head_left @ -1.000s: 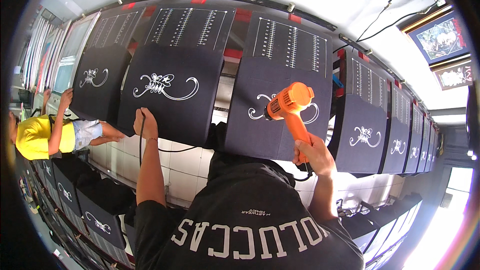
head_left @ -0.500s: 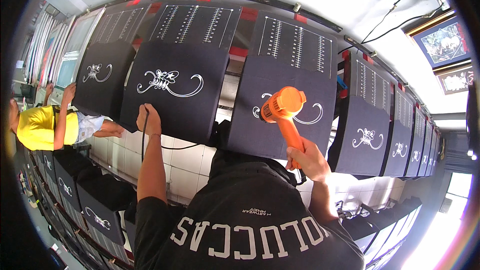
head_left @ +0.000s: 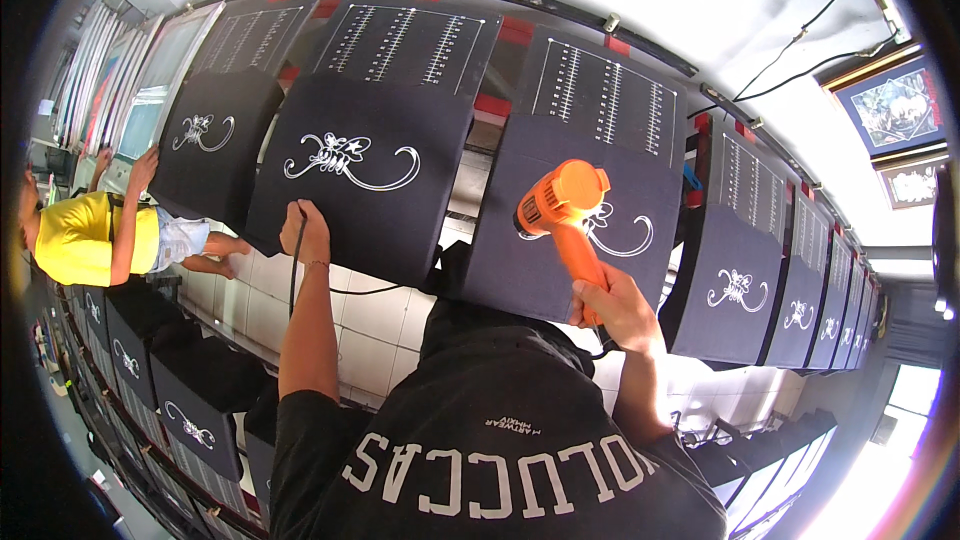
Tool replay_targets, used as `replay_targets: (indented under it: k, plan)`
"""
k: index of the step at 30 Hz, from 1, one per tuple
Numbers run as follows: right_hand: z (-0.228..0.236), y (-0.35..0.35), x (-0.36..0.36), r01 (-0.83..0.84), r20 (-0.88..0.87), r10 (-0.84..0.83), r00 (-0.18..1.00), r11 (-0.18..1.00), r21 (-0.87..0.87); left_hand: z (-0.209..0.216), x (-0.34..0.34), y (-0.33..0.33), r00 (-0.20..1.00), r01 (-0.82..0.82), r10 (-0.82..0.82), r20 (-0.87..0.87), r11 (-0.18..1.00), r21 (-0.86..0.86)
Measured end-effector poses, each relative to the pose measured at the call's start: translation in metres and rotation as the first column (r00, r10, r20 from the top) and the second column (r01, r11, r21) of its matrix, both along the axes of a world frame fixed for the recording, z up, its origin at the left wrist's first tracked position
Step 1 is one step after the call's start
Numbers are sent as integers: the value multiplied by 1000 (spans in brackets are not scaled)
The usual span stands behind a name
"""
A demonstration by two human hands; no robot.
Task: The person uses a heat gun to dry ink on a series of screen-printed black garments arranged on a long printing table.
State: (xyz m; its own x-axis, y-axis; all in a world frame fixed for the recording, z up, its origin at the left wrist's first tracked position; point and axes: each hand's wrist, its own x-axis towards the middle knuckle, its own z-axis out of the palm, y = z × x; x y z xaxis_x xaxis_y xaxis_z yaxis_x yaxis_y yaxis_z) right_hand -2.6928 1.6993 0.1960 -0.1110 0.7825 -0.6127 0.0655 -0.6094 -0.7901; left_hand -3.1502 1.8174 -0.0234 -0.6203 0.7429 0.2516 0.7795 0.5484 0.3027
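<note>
An orange heat gun is gripped by its handle in my right hand, above a black fabric panel printed with a white scroll design. The gun hides part of that print. My left hand is closed round a black cord, close to the lower edge of another black fabric panel. That panel's white print shows whole. Both fabric panels lie on dark boards marked with white ruler scales.
More black printed panels run along the rack to the right, and another row stands behind at lower left. A person in a yellow shirt stands at the far left by upright screen frames. Framed pictures hang at right.
The heat gun has shifted slightly left over its panel, uncovering more of the print's right side. The view has turned a little, so the boards appear further right. My left hand still holds the cord.
</note>
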Motion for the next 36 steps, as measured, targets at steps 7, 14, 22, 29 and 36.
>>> replay_targets:
  k: [7,14,22,29,36]
  plan:
    - [-6,3,1,-12,27,11,1000,1000,18,3,1,1,1000,4,-3,12,1000,-13]
    - [-5,0,-3,-1,53,0,999,1000,19,0,-1,1,1000,-10,11,22,999,-30]
    - [3,-6,1,2,50,-2,999,1000,-3,1,1,1,1000,-2,3,18,1000,-26]
    - [3,-7,-4,14,42,-15,999,1000,1,7,4,1,1000,12,-11,23,1000,-13]
    - [-3,-6,-8,-27,52,24,998,998,64,-2,0,3,999,29,-28,-26,999,34]
